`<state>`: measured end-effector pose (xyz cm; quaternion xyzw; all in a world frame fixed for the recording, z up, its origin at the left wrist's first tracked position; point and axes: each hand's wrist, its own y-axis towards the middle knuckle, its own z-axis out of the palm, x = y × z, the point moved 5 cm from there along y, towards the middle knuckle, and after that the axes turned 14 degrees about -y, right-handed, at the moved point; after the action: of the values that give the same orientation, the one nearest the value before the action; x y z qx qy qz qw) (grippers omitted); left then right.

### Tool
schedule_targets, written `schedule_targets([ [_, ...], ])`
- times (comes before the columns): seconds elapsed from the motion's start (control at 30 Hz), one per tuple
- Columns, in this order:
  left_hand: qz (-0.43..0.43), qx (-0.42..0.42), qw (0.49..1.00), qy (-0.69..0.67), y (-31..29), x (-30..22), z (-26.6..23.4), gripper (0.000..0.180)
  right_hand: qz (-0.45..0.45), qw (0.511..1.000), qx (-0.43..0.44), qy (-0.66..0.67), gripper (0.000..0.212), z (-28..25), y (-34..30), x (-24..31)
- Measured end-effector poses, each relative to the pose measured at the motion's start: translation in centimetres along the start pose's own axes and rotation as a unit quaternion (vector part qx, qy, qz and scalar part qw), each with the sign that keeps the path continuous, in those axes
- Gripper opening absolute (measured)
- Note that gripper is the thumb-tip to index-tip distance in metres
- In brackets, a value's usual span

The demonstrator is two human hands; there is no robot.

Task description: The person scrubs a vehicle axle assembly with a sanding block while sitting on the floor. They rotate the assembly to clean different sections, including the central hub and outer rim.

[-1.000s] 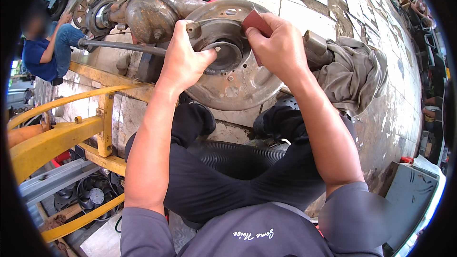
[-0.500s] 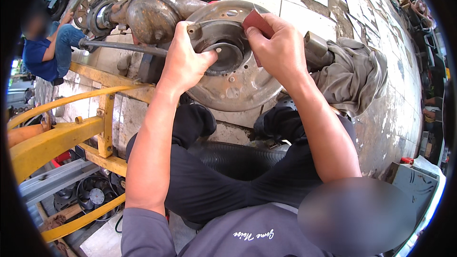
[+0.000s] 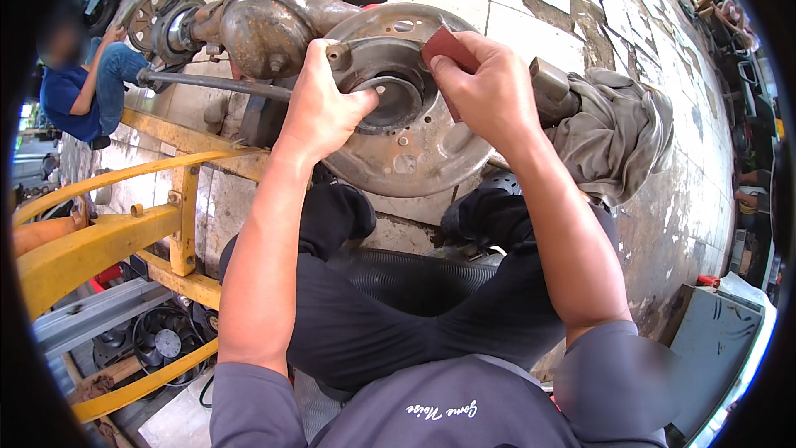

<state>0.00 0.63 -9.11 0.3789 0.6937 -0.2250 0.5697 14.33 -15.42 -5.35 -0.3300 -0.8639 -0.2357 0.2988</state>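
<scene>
A round, rusty brake backing plate (image 3: 377, 168) lies ahead of me, with small holes around it. At its middle is a dark metal ring (image 3: 396, 120) with an open centre. My left hand (image 3: 319, 108) grips the ring's left side, thumb on the inner edge; its other fingers are mostly hidden. My right hand (image 3: 491, 87) pinches a folded piece of red-brown sandpaper (image 3: 452, 48) between thumb and fingers. The sandpaper is at the ring's right side; whether it touches the metal I cannot tell.
Beyond the plate lies a rusty axle housing (image 3: 274, 29). A grey cloth (image 3: 609, 129) is bundled at the right. To the left stand a yellow metal frame (image 3: 108, 249) and a long bar (image 3: 215, 83). A person in blue (image 3: 70, 104) crouches at the far left.
My right hand and the sandpaper have shifted slightly, and the sandpaper's angle differs a little. My right sleeve shows more. The left hand keeps its place on the ring.
</scene>
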Motion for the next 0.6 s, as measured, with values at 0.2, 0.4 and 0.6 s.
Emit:
schedule_targets([
  [0.2,-0.052,0.081,0.995,-0.013,0.3,-1.9,-0.7,0.053,0.027,0.997,-0.034,0.058,0.023,-0.9,0.7,-0.9],
  [0.4,-0.126,0.113,0.981,0.090,0.8,-1.7,-1.7,0.079,0.062,0.980,0.185,-0.042,0.026,-1.1,-0.6,-2.6],
  [0.6,-0.159,0.091,0.978,0.100,2.6,1.7,-1.9,0.082,0.022,0.965,0.247,-0.090,0.030,0.1,0.1,-4.8],
])
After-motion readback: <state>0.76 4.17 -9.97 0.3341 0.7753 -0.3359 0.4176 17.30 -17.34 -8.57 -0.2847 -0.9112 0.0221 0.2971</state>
